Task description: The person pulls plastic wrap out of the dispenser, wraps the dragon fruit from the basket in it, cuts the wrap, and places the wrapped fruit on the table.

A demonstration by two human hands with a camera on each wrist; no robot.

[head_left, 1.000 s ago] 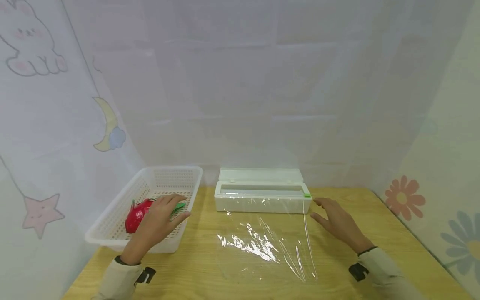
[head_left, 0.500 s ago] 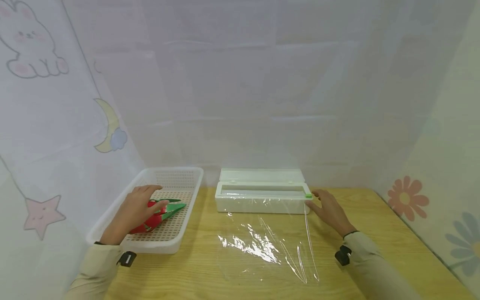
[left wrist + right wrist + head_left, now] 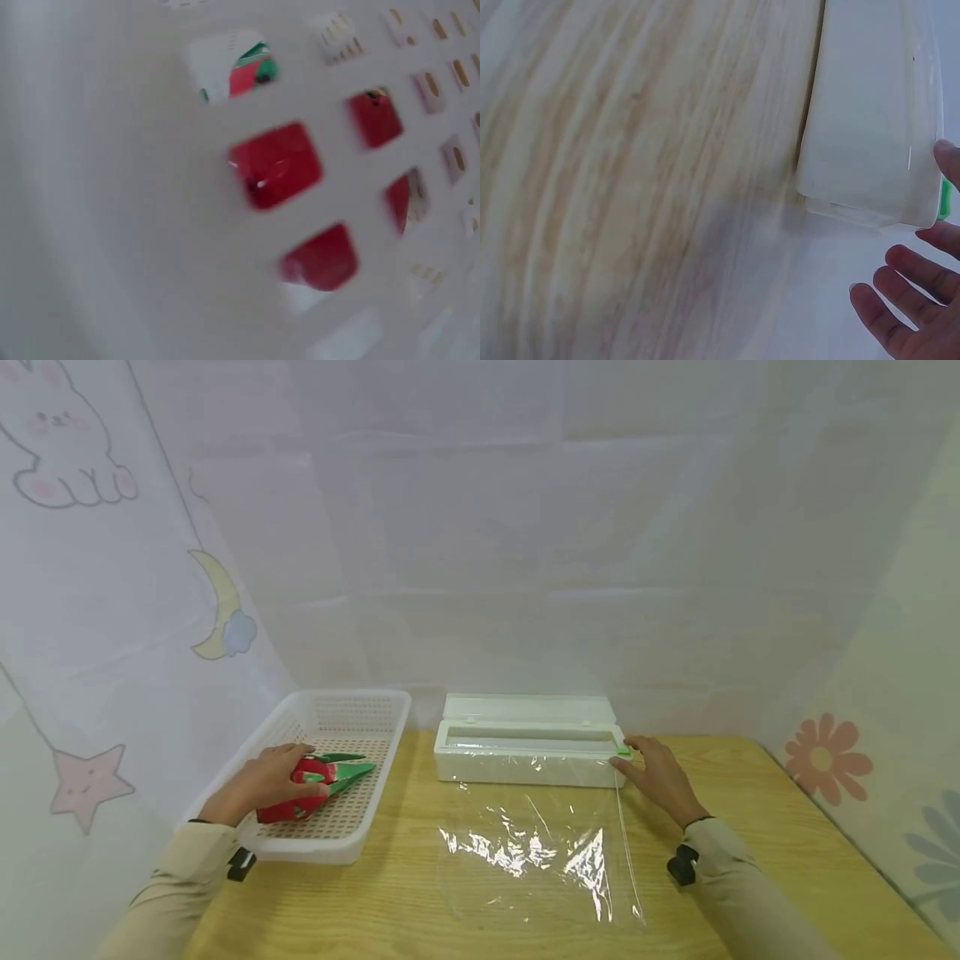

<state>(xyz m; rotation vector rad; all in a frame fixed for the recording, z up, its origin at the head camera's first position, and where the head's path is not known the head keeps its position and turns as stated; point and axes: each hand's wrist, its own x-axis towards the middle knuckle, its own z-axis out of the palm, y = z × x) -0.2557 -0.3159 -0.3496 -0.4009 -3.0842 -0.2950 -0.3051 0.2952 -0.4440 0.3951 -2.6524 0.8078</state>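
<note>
Left hand (image 3: 261,783) at one red-green item (image 3: 309,769), grip unclear; right hand (image 3: 662,777) relaxed at one box (image 3: 525,768), table's (image 3: 375,893) back edge.

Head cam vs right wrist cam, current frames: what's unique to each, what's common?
Head only: the white perforated plastic basket, its glossy red-and-green contents, the left hand at those contents, and the pink cartoon star print.

Right wrist only: the palm side of the right hand, with three fingers visibly apart from the long white rectangular box.

Both: that box, the small green tab at its end, the right hand beside it, and the wood-grain tabletop.
</note>
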